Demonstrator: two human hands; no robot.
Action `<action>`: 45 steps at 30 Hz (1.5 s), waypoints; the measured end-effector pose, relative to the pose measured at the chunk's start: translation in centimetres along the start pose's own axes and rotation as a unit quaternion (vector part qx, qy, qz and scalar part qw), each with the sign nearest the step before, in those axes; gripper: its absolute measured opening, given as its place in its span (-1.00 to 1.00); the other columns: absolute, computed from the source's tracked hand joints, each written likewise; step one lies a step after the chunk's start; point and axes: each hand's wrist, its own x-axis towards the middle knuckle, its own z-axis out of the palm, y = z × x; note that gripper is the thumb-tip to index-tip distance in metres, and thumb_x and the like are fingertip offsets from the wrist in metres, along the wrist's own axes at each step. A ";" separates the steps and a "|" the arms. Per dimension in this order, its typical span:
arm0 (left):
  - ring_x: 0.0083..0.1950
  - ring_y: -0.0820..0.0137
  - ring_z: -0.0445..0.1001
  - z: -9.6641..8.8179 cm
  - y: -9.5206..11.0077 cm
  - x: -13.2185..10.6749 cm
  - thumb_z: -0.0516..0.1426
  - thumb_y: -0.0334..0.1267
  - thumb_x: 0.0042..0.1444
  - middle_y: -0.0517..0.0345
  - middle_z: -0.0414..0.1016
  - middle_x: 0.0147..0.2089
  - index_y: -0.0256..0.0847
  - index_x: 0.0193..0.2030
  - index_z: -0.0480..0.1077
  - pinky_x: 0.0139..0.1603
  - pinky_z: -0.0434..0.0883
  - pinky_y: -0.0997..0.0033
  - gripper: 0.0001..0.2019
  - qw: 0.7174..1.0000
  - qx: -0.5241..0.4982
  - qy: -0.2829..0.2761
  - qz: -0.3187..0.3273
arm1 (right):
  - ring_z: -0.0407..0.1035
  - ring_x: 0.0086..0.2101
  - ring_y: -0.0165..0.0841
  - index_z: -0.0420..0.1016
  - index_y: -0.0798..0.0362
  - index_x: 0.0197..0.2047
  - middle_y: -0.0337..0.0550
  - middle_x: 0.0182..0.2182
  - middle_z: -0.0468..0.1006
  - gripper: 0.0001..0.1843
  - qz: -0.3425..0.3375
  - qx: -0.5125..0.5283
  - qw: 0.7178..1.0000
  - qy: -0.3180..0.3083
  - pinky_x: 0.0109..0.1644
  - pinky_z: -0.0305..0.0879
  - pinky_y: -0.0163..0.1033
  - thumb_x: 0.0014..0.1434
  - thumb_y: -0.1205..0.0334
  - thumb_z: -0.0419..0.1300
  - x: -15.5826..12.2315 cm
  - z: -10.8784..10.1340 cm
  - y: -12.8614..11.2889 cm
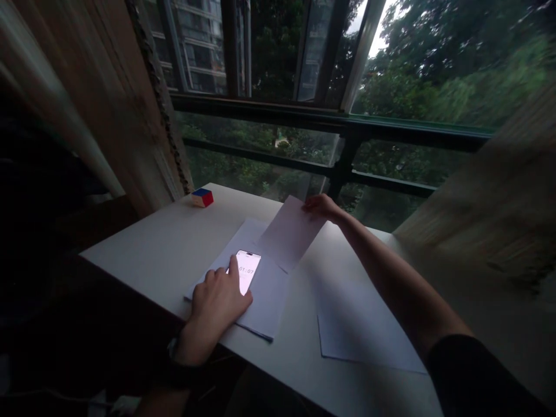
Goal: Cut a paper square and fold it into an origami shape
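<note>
Our right hand point(320, 207) pinches a rectangular white paper sheet point(292, 234) at the far right of the flat white paper stack point(269, 304), seemingly holding it clear; atop that stack, our left hand point(219, 298) overlaps a bright-screened phone point(249, 278), perhaps steadying it, grip unclear.

Dim daylight enters the window point(324, 110); the phone point(250, 271) glares.

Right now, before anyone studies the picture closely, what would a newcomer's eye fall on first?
Most likely the brightly lit phone, on the stack of paper with the left hand over its lower part. Next, the sheet pinched at its upper right by the right hand, then the blue-and-red cube near the far-left corner of the white table.
</note>
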 end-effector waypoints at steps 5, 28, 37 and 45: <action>-0.18 0.07 0.39 -0.3 -0.5 1.0 0.07 -0.11 -0.16 -0.18 0.38 -0.17 -0.27 0.25 -0.06 -0.27 0.30 0.20 -0.21 0.999 0.002 -0.016 -0.029 | 0.30 -0.51 -0.44 0.54 0.17 -0.38 -0.21 -0.58 0.45 -0.76 -0.013 -0.049 0.998 -0.049 -0.46 0.13 -0.39 -0.10 0.18 0.23 2.4 2.7 -0.1; -0.07 0.08 0.37 -1.1 -0.8 3.3 0.13 -0.10 -0.22 -0.18 0.36 -0.08 -0.25 0.16 -0.03 -0.20 0.29 0.22 -0.23 0.998 -0.038 -0.020 -0.046 | 0.41 -0.38 -0.34 0.56 0.08 -0.25 -0.14 -0.39 0.56 -0.71 -0.115 -0.099 0.976 -0.153 -0.36 0.18 -0.36 -0.03 0.12 0.22 0.4 11.6 -5.3; -0.13 0.08 0.38 0.2 -0.6 3.6 0.11 -0.16 -0.19 -0.20 0.37 -0.13 -0.28 0.01 0.15 -0.25 0.31 0.22 -0.44 0.999 -0.021 -0.015 -0.019 | 0.42 -0.38 -0.35 0.51 0.04 -0.19 -0.15 -0.39 0.55 -0.72 -0.114 -0.134 0.974 -0.142 -0.28 0.22 -0.34 -0.02 0.18 0.23 -6.0 4.5 -2.6; -0.10 0.06 0.36 -0.4 0.9 1.6 0.06 -0.04 -0.04 -0.16 0.38 -0.14 -0.29 0.04 0.15 -0.18 0.30 0.12 -0.47 0.997 -0.037 0.062 0.007 | 0.38 -0.26 -0.23 0.39 -0.04 0.01 -0.04 -0.21 0.44 -0.23 0.008 -0.207 0.951 -0.230 -0.20 0.28 -0.25 -0.35 0.04 0.38 -17.8 -4.1 3.8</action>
